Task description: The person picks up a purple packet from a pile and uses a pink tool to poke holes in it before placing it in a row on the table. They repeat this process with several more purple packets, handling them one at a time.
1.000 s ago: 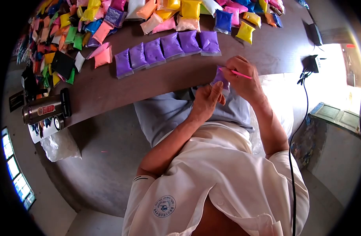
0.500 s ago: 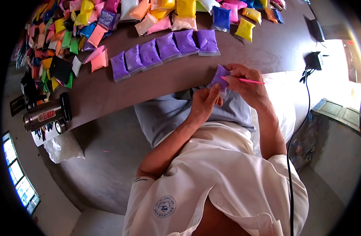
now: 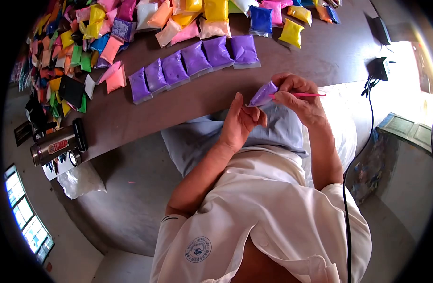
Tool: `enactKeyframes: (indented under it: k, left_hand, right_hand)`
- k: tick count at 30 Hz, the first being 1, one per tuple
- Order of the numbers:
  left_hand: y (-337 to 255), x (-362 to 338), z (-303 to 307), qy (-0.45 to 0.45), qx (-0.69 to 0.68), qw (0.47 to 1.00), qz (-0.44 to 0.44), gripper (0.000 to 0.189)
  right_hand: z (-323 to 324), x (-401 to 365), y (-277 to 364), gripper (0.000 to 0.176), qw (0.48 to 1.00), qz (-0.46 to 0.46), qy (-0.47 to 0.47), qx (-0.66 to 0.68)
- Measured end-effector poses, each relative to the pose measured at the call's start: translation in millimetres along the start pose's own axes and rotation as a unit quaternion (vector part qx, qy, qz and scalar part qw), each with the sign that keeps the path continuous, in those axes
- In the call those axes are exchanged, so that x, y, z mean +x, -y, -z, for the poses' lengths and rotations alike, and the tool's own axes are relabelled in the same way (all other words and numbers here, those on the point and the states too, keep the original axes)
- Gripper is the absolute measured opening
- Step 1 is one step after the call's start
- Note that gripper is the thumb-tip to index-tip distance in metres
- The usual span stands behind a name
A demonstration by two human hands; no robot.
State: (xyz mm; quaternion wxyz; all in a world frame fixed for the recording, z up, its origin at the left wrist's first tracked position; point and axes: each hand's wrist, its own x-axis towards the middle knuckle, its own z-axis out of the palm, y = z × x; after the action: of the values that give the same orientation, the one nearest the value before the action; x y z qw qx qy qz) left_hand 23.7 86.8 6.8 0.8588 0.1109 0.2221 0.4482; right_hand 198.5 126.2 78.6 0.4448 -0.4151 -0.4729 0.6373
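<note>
My right hand (image 3: 299, 96) pinches a small purple packet (image 3: 262, 94) by its right end, over the table's near edge. The same hand grips a thin pink stick (image 3: 310, 95), which points out to the right past the knuckles. My left hand (image 3: 240, 123) is just below and left of the packet, thumb raised and apart from the loosely bent fingers. The packet's lower corner comes right by the left fingers. Beyond both hands, several similar purple packets (image 3: 195, 59) lie side by side in a slanting row on the brown table (image 3: 178, 106).
Many coloured packets (image 3: 103, 28) are heaped at the table's far left and back. A single yellow packet (image 3: 291, 33) lies back right. A metal flask (image 3: 56, 144) is at the left edge. A black cable (image 3: 371, 113) hangs from a black adapter (image 3: 379, 68) at the right.
My left hand has let go of the purple packet and its thumb has lifted away. The packet has tilted in my right hand, and the pink stick has shifted slightly right.
</note>
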Motion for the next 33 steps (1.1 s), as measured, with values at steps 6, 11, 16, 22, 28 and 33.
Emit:
enactKeyframes:
  k: [6,11,16,22,28,33]
  left_hand:
    - [-6,-4,-9,0.014,-0.043,0.997,0.058,0.054]
    - [-4,-6,-3,0.02,-0.015,0.999,0.029,0.045]
    - [3,0,-10,-0.005,-0.002,1.0,0.001,0.034]
    - [5,4,-17,-0.029,-0.035,0.999,0.008,0.032]
    - [10,6,-14,-0.012,-0.02,1.0,0.02,0.03]
    - [11,4,-13,-0.049,0.088,0.995,-0.013,0.037]
  right_hand:
    - [3,13,-10,0.017,0.993,0.042,0.106,-0.03]
    - [2,16,-2,0.011,0.961,0.148,0.075,-0.221]
    - [9,4,3,0.007,0.965,0.122,0.051,-0.228]
    - [15,-5,7,0.007,0.946,0.124,0.029,-0.299]
    - [6,-9,4,0.007,0.928,0.14,-0.004,-0.346]
    - [16,-8,12,0.009,0.936,0.138,-0.071,-0.315]
